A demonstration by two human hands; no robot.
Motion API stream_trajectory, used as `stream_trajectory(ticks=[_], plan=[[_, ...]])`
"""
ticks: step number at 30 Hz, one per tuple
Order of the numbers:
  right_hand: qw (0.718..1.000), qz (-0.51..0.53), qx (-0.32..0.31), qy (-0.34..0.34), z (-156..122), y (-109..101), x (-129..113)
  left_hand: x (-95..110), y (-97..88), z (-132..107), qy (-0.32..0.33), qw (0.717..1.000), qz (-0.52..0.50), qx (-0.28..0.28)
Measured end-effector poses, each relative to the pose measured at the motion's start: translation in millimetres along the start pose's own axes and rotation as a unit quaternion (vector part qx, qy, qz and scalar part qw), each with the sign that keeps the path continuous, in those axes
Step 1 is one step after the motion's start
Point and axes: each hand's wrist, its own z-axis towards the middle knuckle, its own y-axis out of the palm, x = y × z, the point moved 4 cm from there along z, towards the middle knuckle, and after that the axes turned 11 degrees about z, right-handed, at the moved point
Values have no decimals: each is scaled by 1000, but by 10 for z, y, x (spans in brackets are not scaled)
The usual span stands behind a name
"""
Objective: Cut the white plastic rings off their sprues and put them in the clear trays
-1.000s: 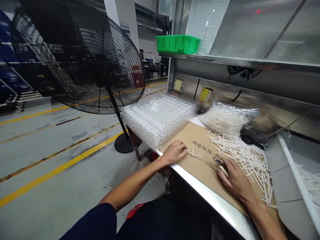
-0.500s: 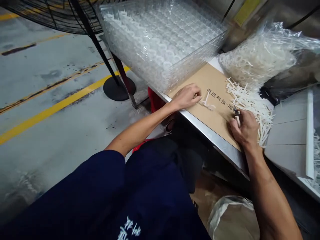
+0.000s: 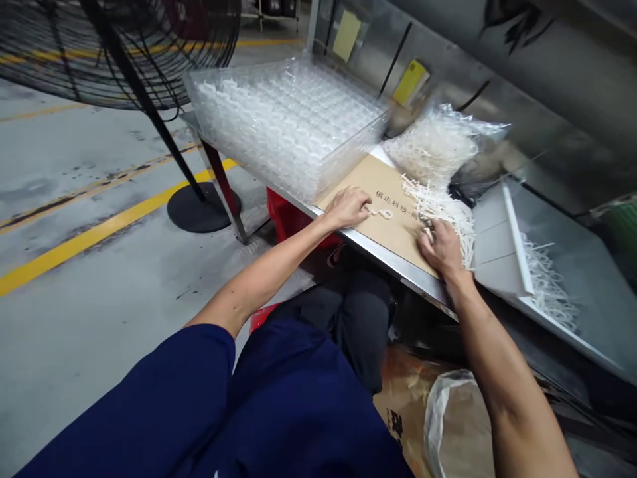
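Note:
My left hand is closed at the cardboard sheet's left side. From its fingertips sticks out a small white plastic part with a ring-shaped end. Toward the right side of the cardboard sheet, which bears printed black characters, my right hand is closed around a small tool with a dark metal tip. Something pale shows by its thumb; the tool's exact kind is mostly hidden. Beside my right hand lies a heap of thin white plastic strips.
A clear tray full of white parts stands at the table's left end. A clear bag of pale rings sits behind the strips. At right is a white bin with more strips. A large fan stands at left.
The view has swung up and to the right, so more of the bin and back wall shows. The ring-ended part now projects from my left fingers; the right hand still grips the tool.

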Motion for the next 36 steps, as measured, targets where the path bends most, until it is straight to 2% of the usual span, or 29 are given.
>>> stream_trajectory(ticks=[4, 9, 15, 18, 21, 25, 29, 32, 36], plan=[[1000, -6, -4, -7, 9, -7, -32, 1, -45, -25, -18, 1000, 0, 8], [1000, 13, -8, -18, 61, -19, -20, 32, -120, -23, -11, 999, -40, 12], [995, 74, -64, 3, 66, -15, 23, -102, -145, -8, -112, 988, -102, 27], [992, 106, -63, 10, 60, 13, 57, -120, -117, 1, -127, 978, -162, 34], [990, 131, -52, -1, 62, 9, 19, -50, -134, -2, -144, 971, -189, 21], [988, 143, -49, -25, 88, -119, -180, 145, -225, -14, -186, 953, -233, 45], [982, 161, -93, -28, 178, -302, -430, 345, -218, -6, -191, 949, -238, 80], [954, 249, -162, 22, 241, -371, -539, 478, -140, -5, -187, 947, -240, 100], [871, 418, -230, 118, 220, -354, -559, 633, 10, -27, -194, 941, -263, 87]])
